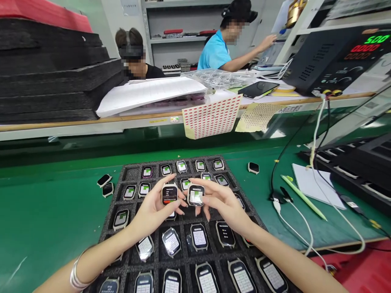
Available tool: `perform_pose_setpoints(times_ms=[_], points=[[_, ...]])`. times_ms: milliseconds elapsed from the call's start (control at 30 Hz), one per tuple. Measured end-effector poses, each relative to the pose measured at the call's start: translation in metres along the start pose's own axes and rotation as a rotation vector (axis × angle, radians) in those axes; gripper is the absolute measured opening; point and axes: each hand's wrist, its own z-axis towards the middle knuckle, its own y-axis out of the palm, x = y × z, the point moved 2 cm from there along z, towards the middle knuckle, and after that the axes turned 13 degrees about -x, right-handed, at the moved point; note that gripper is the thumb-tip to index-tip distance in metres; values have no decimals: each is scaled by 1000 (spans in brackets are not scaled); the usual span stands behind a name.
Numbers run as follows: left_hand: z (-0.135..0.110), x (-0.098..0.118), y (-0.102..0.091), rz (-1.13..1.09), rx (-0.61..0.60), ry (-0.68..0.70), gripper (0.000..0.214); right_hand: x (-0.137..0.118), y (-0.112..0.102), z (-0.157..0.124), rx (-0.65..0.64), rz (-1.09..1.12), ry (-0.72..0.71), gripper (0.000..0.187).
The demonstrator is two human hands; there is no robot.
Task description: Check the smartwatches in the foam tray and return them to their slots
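Over the middle of a black foam tray (pixel 157 228), my left hand (pixel 155 200) grips a smartwatch case (pixel 170 193) without a strap; its lit screen shows text and a red bar. Close beside it, my right hand (pixel 224 201) holds a second smartwatch case (pixel 196 194), whose screen is white and green, with fingertips at its lower right corner. Both watches face up toward me. Below them, several more strapless watches, such as one watch (pixel 199 237) with a lit white screen, lie in the tray's compartments. My hands and forearms hide some compartments.
Two loose watches (pixel 107 189) lie left of the tray and one watch (pixel 253 167) right of it. A green pen (pixel 304 197), white paper (pixel 317 183) and cables (pixel 293 211) are at right. Foam trays (pixel 45 77) and a power supply (pixel 339 61) stand on the shelf. Two people work behind.
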Motion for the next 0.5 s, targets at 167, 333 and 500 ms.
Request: perform_pose_setpoints(times_ms=[167,333,500], points=[[-2,5,1,31,-16,21,50,2,2,0,54,-52,18,34],[0,6,1,58,36,1,41,1,1,-1,0,-22,3,34],[-1,4,0,61,33,4,44,0,4,-3,-79,37,-3,51]])
